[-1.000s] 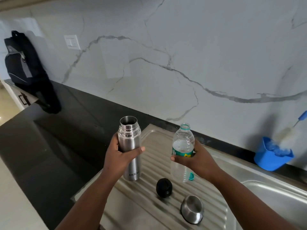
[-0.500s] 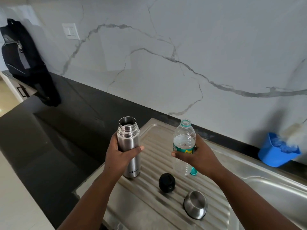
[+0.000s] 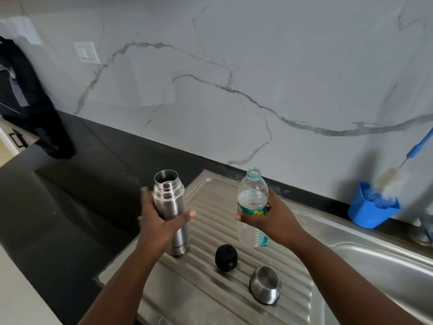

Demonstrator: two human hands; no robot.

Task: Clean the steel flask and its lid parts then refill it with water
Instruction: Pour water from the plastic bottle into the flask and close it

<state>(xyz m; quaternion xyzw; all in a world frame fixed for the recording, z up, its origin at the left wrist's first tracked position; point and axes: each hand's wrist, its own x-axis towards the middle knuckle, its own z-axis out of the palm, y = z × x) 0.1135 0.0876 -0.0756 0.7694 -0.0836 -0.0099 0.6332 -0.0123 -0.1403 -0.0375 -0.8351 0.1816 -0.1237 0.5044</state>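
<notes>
Since half a second ago both hands have kept their grips and places almost unchanged; only the blue-handled bottle brush (image 3: 396,177) shows more fully at the right edge.

At far left one black bag (image 3: 25,99) hangs against the marble-patterned wall, over the dark, glossy worktop (image 3: 70,207). One white switch plate (image 3: 86,52) sits on the wall above.

The left hand (image 3: 159,221) is clamped round the middle of the single steel flask (image 3: 172,214), thumb across its front and fingers behind. The flask is a brushed-metal cylinder, upright, open at its threaded neck, its base on or just above the ribbed steel drainboard (image 3: 210,231); which, I cannot tell.

On the ribs nearer the camera lie two lid parts: one round black stopper (image 3: 226,257), matte, between the two forearms, and one shiny steel cup-lid (image 3: 265,284), to its right.

The right hand (image 3: 274,219) grips one clear plastic water bottle (image 3: 252,207) at its green label; the bottle is upright, uncapped and partly filled. One small teal cap (image 3: 264,240) peeps out behind its lower part.

Farther right the smooth sink basin (image 3: 386,266) begins, and one blue plastic holder (image 3: 370,213) stands against the wall with the white-bristled brush leaning in it.
</notes>
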